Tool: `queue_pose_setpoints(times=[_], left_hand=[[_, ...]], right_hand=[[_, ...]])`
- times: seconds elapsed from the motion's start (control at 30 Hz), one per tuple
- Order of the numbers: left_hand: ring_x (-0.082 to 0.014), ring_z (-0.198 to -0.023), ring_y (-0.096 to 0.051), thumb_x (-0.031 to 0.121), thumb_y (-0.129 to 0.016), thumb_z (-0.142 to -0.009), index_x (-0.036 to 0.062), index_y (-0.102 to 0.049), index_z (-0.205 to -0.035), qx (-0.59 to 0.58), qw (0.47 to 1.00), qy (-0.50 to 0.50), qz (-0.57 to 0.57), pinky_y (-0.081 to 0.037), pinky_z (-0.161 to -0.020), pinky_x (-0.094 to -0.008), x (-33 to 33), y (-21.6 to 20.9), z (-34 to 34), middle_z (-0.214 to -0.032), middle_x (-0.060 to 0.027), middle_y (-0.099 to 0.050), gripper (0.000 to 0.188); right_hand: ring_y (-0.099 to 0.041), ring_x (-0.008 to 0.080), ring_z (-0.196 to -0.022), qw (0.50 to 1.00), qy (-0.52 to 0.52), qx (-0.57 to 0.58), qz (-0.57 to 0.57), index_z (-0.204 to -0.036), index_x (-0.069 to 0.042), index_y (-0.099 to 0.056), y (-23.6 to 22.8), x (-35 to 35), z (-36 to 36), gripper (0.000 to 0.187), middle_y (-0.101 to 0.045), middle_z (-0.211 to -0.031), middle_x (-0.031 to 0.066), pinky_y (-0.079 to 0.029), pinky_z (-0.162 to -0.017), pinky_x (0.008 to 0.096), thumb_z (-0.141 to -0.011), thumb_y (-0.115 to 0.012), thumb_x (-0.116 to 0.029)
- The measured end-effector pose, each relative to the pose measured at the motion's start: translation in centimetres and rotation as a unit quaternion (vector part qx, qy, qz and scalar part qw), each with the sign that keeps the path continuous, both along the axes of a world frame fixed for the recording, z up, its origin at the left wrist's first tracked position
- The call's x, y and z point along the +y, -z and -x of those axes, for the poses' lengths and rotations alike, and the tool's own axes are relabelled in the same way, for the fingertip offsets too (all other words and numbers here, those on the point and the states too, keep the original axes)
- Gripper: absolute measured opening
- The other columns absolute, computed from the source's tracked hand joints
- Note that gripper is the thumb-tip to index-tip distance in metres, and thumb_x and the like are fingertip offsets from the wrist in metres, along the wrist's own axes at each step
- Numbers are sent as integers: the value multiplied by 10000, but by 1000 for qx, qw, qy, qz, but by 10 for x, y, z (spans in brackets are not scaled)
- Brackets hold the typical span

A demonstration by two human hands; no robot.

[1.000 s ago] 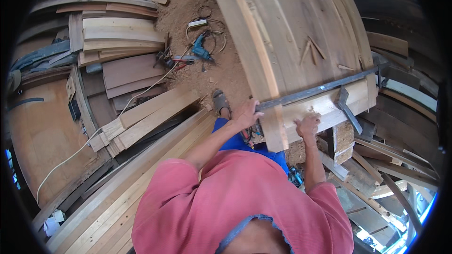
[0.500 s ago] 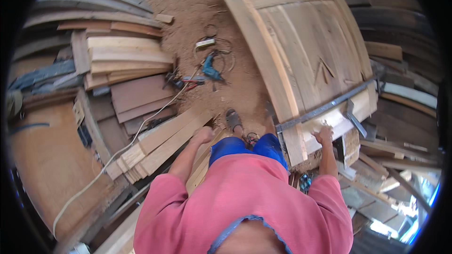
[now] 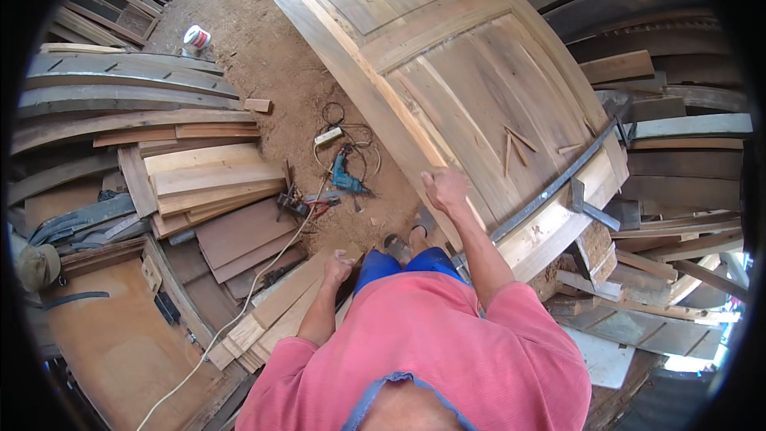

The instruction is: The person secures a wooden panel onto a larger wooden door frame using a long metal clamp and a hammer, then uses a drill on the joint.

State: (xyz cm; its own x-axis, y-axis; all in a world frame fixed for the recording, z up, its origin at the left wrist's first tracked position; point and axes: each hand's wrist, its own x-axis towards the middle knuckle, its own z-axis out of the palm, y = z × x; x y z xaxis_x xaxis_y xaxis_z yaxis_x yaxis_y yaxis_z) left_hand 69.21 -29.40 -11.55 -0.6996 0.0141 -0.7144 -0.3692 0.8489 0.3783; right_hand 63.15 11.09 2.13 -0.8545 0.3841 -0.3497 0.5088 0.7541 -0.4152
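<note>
My right hand (image 3: 444, 189), fingers curled closed, is over the left long edge of a large panelled wooden door (image 3: 487, 72). I cannot make out whether it holds anything. My left hand (image 3: 339, 266) is also closed, just above a stack of planks (image 3: 291, 291); a small pale bit shows at its fingertips, too small to name. Across the door's near end runs a metal clamp bar (image 3: 558, 183), beside a pale board (image 3: 550, 223). Several thin wooden sticks (image 3: 516, 146) lie on the door. An angled metal tool (image 3: 594, 209) sits by the board.
On the dirt floor lie a blue power drill (image 3: 343, 172), a white power strip (image 3: 328, 136) with coiled cord, and red-handled pliers (image 3: 323, 208). A pale cable (image 3: 239, 315) crosses the left side. Timber stacks (image 3: 211, 179) stand left, more (image 3: 678, 168) right. A white tub (image 3: 196, 37) stands farther off.
My right hand has moved from the pale board at the door's near end, forward and left to its long edge. My left hand stays by the planks. The view has shifted.
</note>
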Motion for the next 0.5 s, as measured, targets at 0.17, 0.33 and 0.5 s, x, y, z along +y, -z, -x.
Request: queue_pose_setpoints(times=[0.17, 0.33, 0.5], left_hand=[[-266, -876, -720, 267, -765, -816, -18, -606, -1223, 32, 999, 23, -6, -548, -813, -380, 88, -83, 68, -902, -137, -734, 522], [-281, -870, -713, 322, -708, -874, -15, -642, -1158, 6, 994, -57, -90, -547, -807, -401, 68, -29, 89, -937, -152, -733, 446], [-298, -932, -706, 361, -672, -898, 10, -676, -1129, -120, 987, 110, -13, -542, -839, -393, 59, -10, 132, -992, -194, -727, 421]], right_hand=[[-579, 422, -1159, 999, 26, 25, 29, -1169, -7, -643, 18, 28, 87, 438, -595, -1258, 260, -455, -998, 546, -899, -595, -349], [-217, 422, -1471, 996, 69, 28, -52, -1517, -92, -365, 50, 23, 101, 665, -186, -1620, 212, -224, -1180, 577, -944, -573, -356], [-193, 394, -1482, 981, 78, 105, -145, -1525, -124, -373, 86, 24, 84, 671, -233, -1607, 202, -115, -1207, 559, -949, -561, -411]])
